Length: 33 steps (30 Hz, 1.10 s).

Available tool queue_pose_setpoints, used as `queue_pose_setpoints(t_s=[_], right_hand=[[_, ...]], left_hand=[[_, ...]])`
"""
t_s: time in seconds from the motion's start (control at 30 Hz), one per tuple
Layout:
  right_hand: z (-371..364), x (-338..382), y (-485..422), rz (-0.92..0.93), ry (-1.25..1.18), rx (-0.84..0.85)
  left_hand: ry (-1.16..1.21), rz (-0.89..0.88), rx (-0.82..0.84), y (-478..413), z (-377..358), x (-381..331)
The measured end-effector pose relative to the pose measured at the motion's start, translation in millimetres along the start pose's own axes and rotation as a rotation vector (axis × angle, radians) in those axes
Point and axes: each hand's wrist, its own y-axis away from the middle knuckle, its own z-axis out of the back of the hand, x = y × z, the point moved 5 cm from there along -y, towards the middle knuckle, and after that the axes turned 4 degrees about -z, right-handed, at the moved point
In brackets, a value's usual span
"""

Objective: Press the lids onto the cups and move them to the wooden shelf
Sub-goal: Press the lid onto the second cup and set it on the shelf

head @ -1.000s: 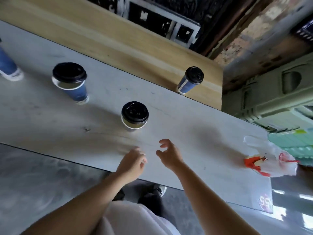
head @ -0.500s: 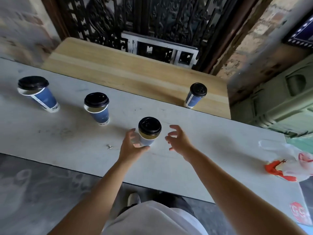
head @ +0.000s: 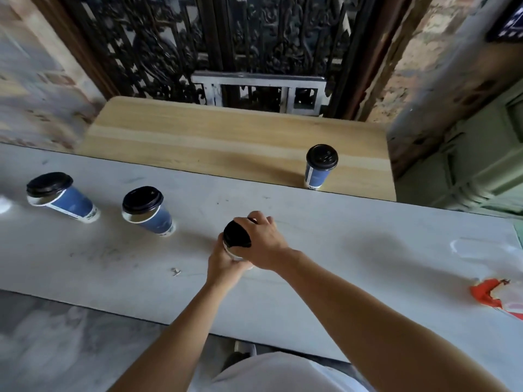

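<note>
A blue paper cup with a black lid (head: 236,236) stands near the middle of the grey table (head: 325,236). My left hand (head: 225,263) wraps around the cup's body from the near side. My right hand (head: 261,241) lies over the right part of the lid, fingers curled on its rim. Two more lidded blue cups stand to the left, one nearer (head: 147,210) and one at the far left (head: 60,196); their lids sit loosely. A fourth lidded cup (head: 319,166) stands on the wooden shelf (head: 212,142) behind the table, towards its right end.
A red and white plastic bag (head: 498,292) lies at the table's right edge. A small scrap (head: 176,270) lies left of my hands. A dark ornate metal gate (head: 226,46) rises behind the shelf. Green crates (head: 467,165) stand at the right.
Both hands have moved forward and closed on the middle cup, the left around its body and the right onto its lid. The view has tilted upward.
</note>
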Motion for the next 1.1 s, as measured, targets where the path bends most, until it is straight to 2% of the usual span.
queue_pose_setpoints(t_s=[0.13,0.23,0.4,0.47,0.53,0.67,0.83,0.93,1.1], right_hand=[[23,-31,10,0.003,-0.202,-0.038],[39,-59,21,-0.136,-0.456,-0.104],[35,-109,59,-0.579,-1.399,-0.076],[27,-119,76,-0.651,-1.636,-0.090],[14,-118,86,-0.666,-1.710,-0.114],[-8,-94,89,-0.549,-1.596,-0.132],[-30,-58,94,-0.492,-1.357,-0.246],[-36,-43,95,-0.437,-1.080,-0.352],[-28,-19,82,-0.250,-0.387,-0.424]], left_hand=[[-0.029,-0.044,-0.001,7,-26,-19],[-0.028,-0.085,0.025,14,-45,-23],[-0.054,-0.163,0.097,25,-58,-21],[-0.066,-0.221,0.127,25,-55,-21],[-0.080,-0.285,0.163,21,-50,-20],[-0.092,-0.381,0.230,14,-36,-11],[-0.044,-0.424,0.272,14,-21,5],[0.005,-0.440,0.274,13,-14,10],[0.030,-0.371,0.265,13,-15,17]])
